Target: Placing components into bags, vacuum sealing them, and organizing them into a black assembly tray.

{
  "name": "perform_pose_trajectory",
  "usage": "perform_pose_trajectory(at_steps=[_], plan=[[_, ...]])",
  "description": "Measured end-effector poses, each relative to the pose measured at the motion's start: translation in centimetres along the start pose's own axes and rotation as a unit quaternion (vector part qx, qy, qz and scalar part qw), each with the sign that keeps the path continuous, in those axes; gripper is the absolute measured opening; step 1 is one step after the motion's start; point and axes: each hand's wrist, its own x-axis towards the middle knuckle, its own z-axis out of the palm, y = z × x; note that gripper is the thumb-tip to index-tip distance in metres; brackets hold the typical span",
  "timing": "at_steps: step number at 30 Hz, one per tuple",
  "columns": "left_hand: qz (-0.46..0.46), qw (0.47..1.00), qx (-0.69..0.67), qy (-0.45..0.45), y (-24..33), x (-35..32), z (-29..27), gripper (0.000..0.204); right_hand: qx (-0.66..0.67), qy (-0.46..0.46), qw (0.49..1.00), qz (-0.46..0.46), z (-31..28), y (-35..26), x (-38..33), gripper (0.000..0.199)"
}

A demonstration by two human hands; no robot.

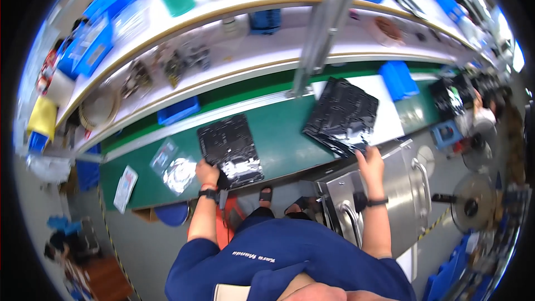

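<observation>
Black trays: left hand [207, 173] grips the near edge of one tray [230, 149] flat on the green desk [278, 128], right hand [370, 159] pinches another tray [343, 114], lifted clear for carrying.

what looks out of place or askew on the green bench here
The black tray stack under the right hand lies skewed, one corner hanging past the green bench's front edge, part on a white sheet. The black tray at the left hand is tilted too. Nothing looks spilled or broken.
</observation>
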Motion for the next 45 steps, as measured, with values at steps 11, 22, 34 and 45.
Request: perform_pose_trajectory(at_steps=[11, 22, 34, 45], plan=[[0.131, 0.987, -0.097, 0.002, -0.7, -0.7, 0.9, 0.042, -0.040, 0.010, 0.984, 0.170, 6.2, -3.5, 2.0, 0.046], [0.160, 0.977, -0.085, -0.109, 2.4, -2.1, 0.4, 0.032, 0.041, 0.034, 0.925, 0.377, 6.9, 6.4, 10.3, 0.065], [0.366, 0.846, -0.326, -0.208, 27.8, -7.9, -0.8, 0.035, 0.501, 0.009, 0.783, 0.368, 7.8, 13.5, 10.1, 0.076], [0.286, 0.921, -0.139, -0.226, 39.8, -2.1, 12.3, 0.048, 0.560, -0.027, 0.718, 0.413, 5.7, 7.9, 11.0, 0.091]])
